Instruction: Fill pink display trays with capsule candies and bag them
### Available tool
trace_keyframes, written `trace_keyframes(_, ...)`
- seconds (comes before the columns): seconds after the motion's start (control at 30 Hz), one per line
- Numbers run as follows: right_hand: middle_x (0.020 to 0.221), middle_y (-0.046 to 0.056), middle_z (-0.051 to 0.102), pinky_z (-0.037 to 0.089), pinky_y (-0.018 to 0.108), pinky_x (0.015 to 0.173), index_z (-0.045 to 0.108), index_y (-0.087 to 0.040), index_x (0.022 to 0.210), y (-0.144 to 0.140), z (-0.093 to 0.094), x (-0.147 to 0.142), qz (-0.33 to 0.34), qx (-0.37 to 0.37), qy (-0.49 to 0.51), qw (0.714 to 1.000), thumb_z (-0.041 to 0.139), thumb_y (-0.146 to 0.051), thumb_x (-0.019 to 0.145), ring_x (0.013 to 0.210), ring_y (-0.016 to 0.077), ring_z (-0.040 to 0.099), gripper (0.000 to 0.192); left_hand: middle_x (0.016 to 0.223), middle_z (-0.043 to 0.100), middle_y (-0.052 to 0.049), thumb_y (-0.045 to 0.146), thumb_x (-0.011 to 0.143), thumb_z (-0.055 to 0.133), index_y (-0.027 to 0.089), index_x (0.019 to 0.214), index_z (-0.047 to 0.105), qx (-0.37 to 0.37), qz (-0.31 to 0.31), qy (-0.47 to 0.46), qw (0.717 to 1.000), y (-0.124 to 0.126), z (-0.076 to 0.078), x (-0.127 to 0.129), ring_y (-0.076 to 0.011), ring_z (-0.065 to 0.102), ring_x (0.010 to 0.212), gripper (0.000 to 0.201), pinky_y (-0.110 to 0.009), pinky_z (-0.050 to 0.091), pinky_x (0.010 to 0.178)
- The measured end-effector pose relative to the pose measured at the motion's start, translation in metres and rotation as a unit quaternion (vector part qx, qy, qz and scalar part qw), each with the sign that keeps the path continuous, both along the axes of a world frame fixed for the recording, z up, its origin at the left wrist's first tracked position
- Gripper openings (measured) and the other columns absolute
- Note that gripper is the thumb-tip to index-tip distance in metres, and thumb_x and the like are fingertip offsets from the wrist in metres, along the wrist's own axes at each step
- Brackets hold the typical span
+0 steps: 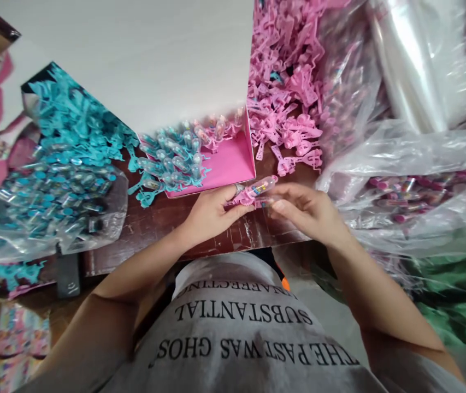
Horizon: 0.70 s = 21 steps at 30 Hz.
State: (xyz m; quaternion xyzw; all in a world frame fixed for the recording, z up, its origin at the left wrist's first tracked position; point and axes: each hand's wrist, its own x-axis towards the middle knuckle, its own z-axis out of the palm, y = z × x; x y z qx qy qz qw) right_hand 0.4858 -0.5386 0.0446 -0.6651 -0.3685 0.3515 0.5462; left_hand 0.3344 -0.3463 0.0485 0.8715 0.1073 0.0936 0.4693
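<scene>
My left hand (210,213) pinches a pink plastic toy (259,188) with a clear capsule that has small coloured bits inside. The capsule points right, towards my right hand (310,210). The right fingers are curled together by the toy's lower right end, where a small pink and clear part reaches the fingertips; what they grip is too small to make out. Just beyond my hands stands a pink box (228,161) with its white lid (154,60) raised. Rows of teal capsule toys (171,158) fill its left part, and pink ones (220,128) lie along the back.
Teal plastic pieces (77,123) are heaped at the left, above a clear bag of teal-capped capsules (60,196). Pink plastic pieces (285,87) pile up to the right of the box. Clear bags with pink-capped capsules (413,191) and a plastic roll (408,60) lie farther right.
</scene>
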Motion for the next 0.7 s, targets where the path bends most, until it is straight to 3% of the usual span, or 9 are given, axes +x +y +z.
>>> trace_keyframes(0.1, 0.119, 0.005, 0.082, 0.066, 0.035, 0.086, 0.073, -0.027, 0.131, 0.022, 0.010, 0.014, 0.045, 0.045, -0.079, 0.995, 0.083, -0.058, 0.092, 0.097, 0.0195, 0.078, 0.051, 0.086, 0.075, -0.001, 0.039, 0.101, 0.075, 0.021, 0.096, 0.071, 0.082, -0.002, 0.011, 0.997, 0.014, 0.018, 0.005, -0.0171, 0.066, 0.077, 0.019, -0.028, 0.050, 0.072)
trace_keyframes(0.23, 0.115, 0.001, 0.082, 0.066, 0.040, 0.088, 0.079, -0.032, 0.118, 0.053, 0.029, 0.051, 0.037, 0.036, -0.210, 0.976, 0.074, -0.054, 0.100, 0.098, 0.0218, 0.077, 0.029, 0.114, 0.077, -0.010, 0.049, 0.094, 0.082, 0.022, 0.103, 0.071, 0.165, 0.035, -0.025, 0.985, 0.056, 0.033, 0.022, -0.0295, 0.070, 0.113, 0.031, -0.041, 0.055, 0.099)
trace_keyframes(0.33, 0.109, 0.002, 0.081, 0.064, 0.043, 0.087, 0.081, -0.032, 0.109, 0.085, 0.031, 0.087, 0.048, -0.006, -0.323, 0.945, 0.077, -0.053, 0.097, 0.106, 0.0277, 0.076, 0.024, 0.139, 0.074, -0.008, 0.049, 0.098, 0.074, 0.026, 0.099, 0.074, 0.201, 0.038, -0.050, 0.978, 0.101, 0.026, 0.037, -0.0359, 0.060, 0.141, 0.023, -0.053, 0.041, 0.123)
trace_keyframes(0.43, 0.092, 0.002, 0.078, 0.062, 0.042, 0.086, 0.078, -0.029, 0.092, 0.120, 0.021, 0.110, 0.096, -0.020, -0.371, 0.924, 0.084, -0.047, 0.091, 0.108, 0.0309, 0.075, 0.019, 0.144, 0.075, -0.002, 0.045, 0.101, 0.068, 0.030, 0.098, 0.076, 0.223, 0.017, -0.021, 0.974, 0.134, 0.014, 0.047, -0.0344, 0.060, 0.141, 0.017, -0.056, 0.033, 0.129)
trace_keyframes(0.57, 0.075, 0.001, 0.068, 0.060, 0.041, 0.091, 0.072, -0.023, 0.085, 0.139, 0.025, 0.112, 0.085, -0.046, -0.349, 0.932, 0.088, -0.044, 0.089, 0.108, 0.0306, 0.075, 0.027, 0.148, 0.072, -0.004, 0.048, 0.104, 0.066, 0.026, 0.100, 0.073, 0.231, 0.020, -0.002, 0.973, 0.136, 0.016, 0.047, -0.0309, 0.057, 0.143, 0.024, -0.056, 0.033, 0.129)
trace_keyframes(0.7, 0.087, -0.001, 0.072, 0.061, 0.035, 0.083, 0.071, -0.022, 0.124, 0.123, 0.050, 0.098, 0.035, -0.044, -0.320, 0.946, 0.085, -0.046, 0.094, 0.092, 0.0224, 0.076, 0.041, 0.140, 0.072, -0.011, 0.056, 0.093, 0.082, 0.023, 0.100, 0.070, 0.220, 0.017, -0.026, 0.975, 0.108, 0.033, 0.050, -0.0368, 0.055, 0.145, 0.036, -0.058, 0.034, 0.127)
